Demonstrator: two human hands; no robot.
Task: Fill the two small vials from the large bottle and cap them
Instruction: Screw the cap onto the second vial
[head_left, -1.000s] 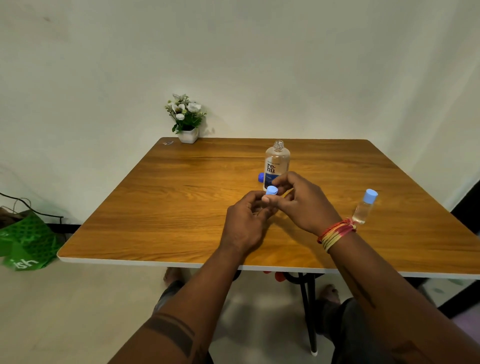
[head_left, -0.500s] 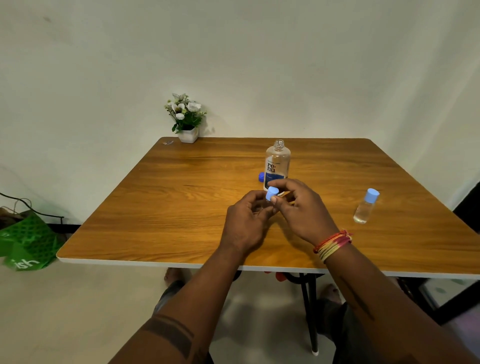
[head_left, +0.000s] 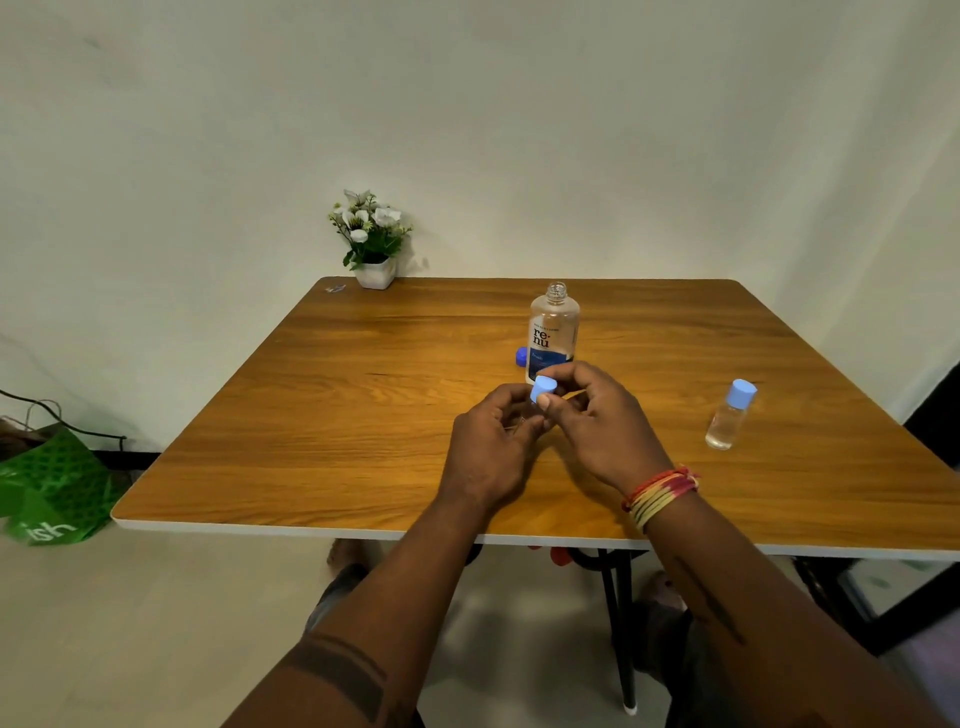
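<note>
Table (head_left: 363, 415) ahead, open bottle (head_left: 554, 332) mid-table, capped vial (head_left: 730, 415) off right. My left hand (head_left: 491, 447) wraps the second vial, mostly hidden; right hand (head_left: 602, 421) pinches its cap (head_left: 543, 388). Light, slick plastic, I'd guess: grip the cap's sides.

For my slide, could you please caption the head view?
Right hand sets light blue cap on vial gripped by left hand; large bottle stands open.

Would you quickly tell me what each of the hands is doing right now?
Left hand: closed around something hidden, probably the second small vial; cannot be told for sure.
Right hand: closed, pinching the light blue plastic cap.
</note>
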